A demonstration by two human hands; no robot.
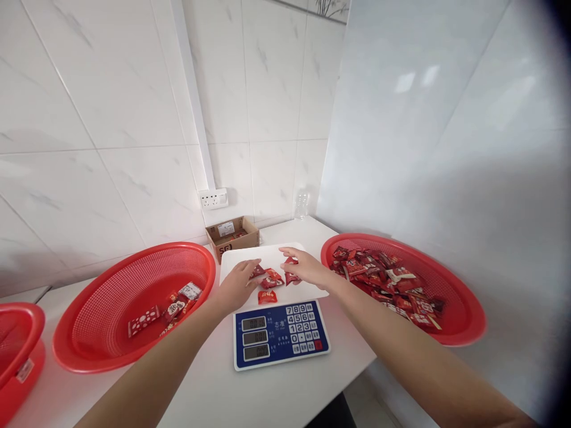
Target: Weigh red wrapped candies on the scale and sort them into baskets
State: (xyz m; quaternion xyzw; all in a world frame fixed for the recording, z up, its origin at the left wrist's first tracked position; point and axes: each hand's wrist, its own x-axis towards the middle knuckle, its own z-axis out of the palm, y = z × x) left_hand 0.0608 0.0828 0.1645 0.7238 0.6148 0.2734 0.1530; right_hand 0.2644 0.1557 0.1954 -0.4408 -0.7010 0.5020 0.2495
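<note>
**Both hands spreading open over red sweets on a white board**

The left hand (238,285) is staying open with its fingers spread, hanging just over the red wrapped sweets (272,277). The right hand (310,267) is reaching in from the other side, unclenched and with its fingers extended. Its fingertips (285,267) are coming down beside one sweet, though I cannot tell whether they are touching it. Neither hand is grasping anything. The sweets are lying loose on the white board (267,252), which is sitting behind the digital scale (281,334). A red basket (57,339) on the left is holding a few packs, and a red basket (477,324) on the right is holding a heap of them. A cardboard box (232,235) is standing against the tiled wall (272,89).
</note>
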